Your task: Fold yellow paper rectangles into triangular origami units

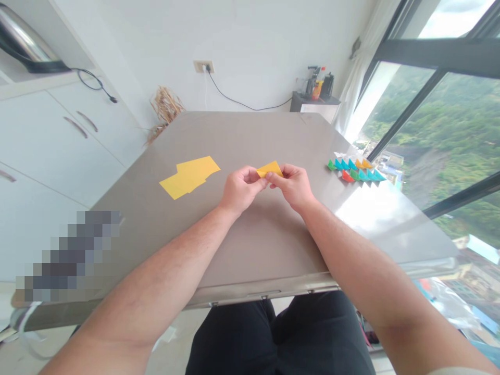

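Note:
A small folded piece of yellow paper (270,168) is held up over the middle of the table, between my two hands. My left hand (242,186) pinches its left side and lower edge between thumb and fingers. My right hand (292,183) grips the right side, its thumb close to the left thumb at the paper's lower edge. The fingers partly cover the paper, so its exact folds are hidden. To the left, several flat yellow sheets (189,177) lie overlapping on the table.
Two rows of small folded paper boats (355,171), in green, blue, orange and red, stand on the grey table (250,135) at the right, near the window. A blurred-out dark object (74,255) lies at the left edge. A low cabinet (315,104) with bottles stands behind.

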`<state>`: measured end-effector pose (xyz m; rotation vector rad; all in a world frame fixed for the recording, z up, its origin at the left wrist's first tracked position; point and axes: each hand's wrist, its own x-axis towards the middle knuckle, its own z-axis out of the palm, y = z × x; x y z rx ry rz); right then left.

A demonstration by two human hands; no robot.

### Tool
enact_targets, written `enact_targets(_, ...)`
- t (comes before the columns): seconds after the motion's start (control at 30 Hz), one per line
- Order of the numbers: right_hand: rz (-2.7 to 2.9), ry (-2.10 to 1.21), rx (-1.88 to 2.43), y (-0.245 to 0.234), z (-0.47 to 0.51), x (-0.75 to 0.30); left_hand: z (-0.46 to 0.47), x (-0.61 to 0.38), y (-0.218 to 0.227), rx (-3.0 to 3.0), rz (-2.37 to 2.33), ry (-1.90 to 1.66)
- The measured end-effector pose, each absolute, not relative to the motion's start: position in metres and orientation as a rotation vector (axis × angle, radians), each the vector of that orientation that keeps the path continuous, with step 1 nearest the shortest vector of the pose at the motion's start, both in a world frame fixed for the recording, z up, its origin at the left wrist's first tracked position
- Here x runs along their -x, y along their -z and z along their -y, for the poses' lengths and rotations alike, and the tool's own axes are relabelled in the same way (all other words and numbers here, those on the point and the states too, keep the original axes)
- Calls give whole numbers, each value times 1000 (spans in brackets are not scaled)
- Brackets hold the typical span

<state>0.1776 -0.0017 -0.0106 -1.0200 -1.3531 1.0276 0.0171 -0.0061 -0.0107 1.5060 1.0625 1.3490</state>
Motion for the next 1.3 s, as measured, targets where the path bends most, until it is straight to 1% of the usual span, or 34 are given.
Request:
enact_targets(0.23,1367,-1027,1042,11,3,-177,4,-16,11,-1405,-1059,-1448)
enact_targets(0.9,1357,-966,1054,11,4,-170,6,-20,11,-1351,-1038,-1431)
enact_targets(1.3,1365,-954,1084,8,8,-168,3,-23,10,-1277,-1022,-1502)
